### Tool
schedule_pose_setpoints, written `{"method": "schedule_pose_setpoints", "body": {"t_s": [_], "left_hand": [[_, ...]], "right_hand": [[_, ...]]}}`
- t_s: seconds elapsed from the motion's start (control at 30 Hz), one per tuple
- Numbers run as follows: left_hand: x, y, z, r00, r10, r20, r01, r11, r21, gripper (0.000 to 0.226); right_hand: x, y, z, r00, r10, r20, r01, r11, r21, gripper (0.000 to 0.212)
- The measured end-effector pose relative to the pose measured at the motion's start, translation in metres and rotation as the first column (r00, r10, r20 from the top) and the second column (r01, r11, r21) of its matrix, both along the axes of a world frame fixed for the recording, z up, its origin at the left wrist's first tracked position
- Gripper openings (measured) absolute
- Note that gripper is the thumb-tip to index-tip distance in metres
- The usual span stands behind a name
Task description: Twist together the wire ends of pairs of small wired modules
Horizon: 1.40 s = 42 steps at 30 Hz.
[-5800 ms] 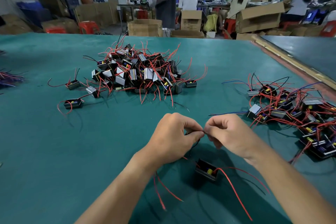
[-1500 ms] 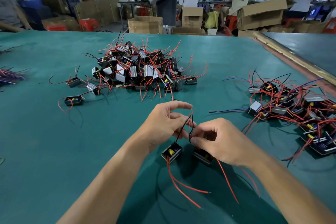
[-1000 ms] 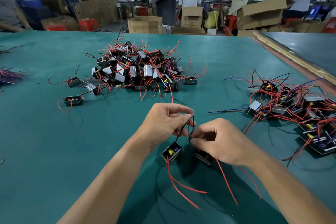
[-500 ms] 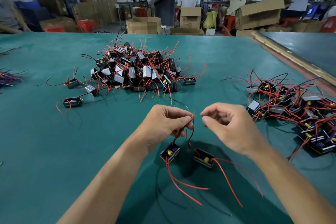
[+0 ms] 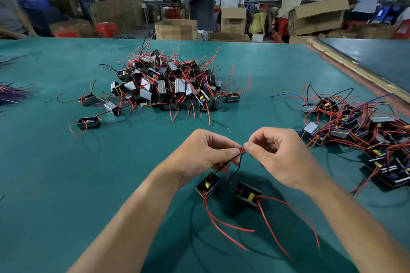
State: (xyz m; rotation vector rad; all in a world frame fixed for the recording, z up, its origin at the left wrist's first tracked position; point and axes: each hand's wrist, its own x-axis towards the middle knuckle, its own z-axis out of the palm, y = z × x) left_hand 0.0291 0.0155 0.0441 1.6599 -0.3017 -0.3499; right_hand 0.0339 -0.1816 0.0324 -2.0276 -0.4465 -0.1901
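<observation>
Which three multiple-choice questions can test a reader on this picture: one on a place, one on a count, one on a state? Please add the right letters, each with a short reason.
1. Where is the big heap of modules?
A. on the green table, near its middle
B. inside a cardboard box
C. under the right forearm

2. How many modules are just below the left hand and the right hand?
A. one
B. two
C. four

3. What are both hands doing?
A. lying flat on the table
B. pinching the wire ends where they meet
C. holding a tool

Answers:
1 A: the heap lies on the table, beyond both hands.
2 B: only a left module and a right module show there.
3 B: thumb and fingers of each hand close on the wires between them.
</observation>
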Motion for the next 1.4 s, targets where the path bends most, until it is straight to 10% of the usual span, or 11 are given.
{"method": "schedule_pose_setpoints", "body": {"t_s": [1.4], "left_hand": [[0.0009, -0.0082, -0.0043, 0.997, 0.069, 0.036, -0.072, 0.993, 0.097, 0.016]], "right_hand": [[-0.0005, 0.0007, -0.0023, 0.995, 0.036, 0.089, -0.04, 0.998, 0.049, 0.025]]}}
